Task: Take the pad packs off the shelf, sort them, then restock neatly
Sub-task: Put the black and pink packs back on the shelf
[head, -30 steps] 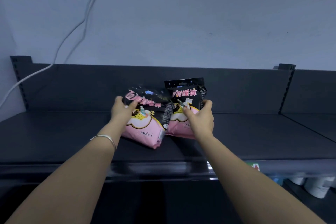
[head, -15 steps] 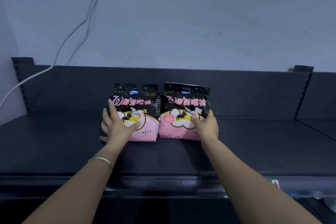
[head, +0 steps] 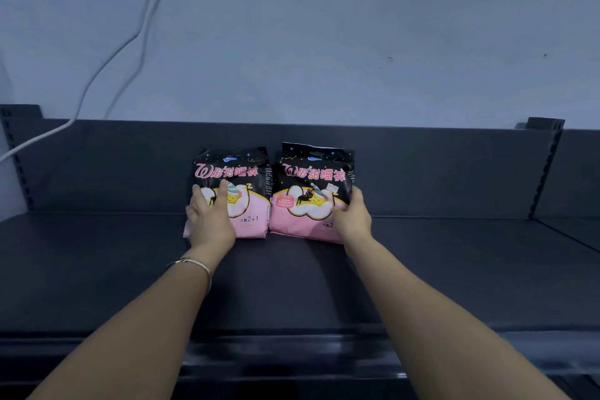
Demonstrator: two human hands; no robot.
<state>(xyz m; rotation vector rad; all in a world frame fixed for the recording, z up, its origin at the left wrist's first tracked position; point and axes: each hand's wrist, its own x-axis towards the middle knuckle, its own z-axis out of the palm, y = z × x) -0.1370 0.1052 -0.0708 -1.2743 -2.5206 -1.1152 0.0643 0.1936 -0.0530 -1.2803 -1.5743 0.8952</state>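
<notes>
Toward the back edge of a dark shelf (head: 422, 269), near its middle, two pad packs stand upright side by side with their printed fronts facing out. Both are black on top and pink below, with a sleeping cartoon figure on a cloud. The left pack (head: 242, 172) and the right pack (head: 313, 172) touch or nearly touch along their inner sides, and both lean close to the shelf's back panel (head: 454, 169), which likely props them up.

The left hand (head: 209, 221) lies flat against the lower front of the left pack. Its fingers are straight and spread, pressing but closed round nothing, probably to push the pack back and square it. The right hand (head: 352, 219) holds the lower right corner of the right pack, with the thumb across the front and the fingers curled round the side edge. This grip seems meant to steady the pack and nudge it in against its neighbour. Judging by this, the restocking step is under way, with the first pair being lined up.

Counted: two packs, both on the shelf, and two hands, one on each pack. One thin bracelet (head: 194, 265) circles the left wrist. A white cable (head: 130, 42) hangs down the pale wall (head: 357, 42) above the shelf's left end.
</notes>
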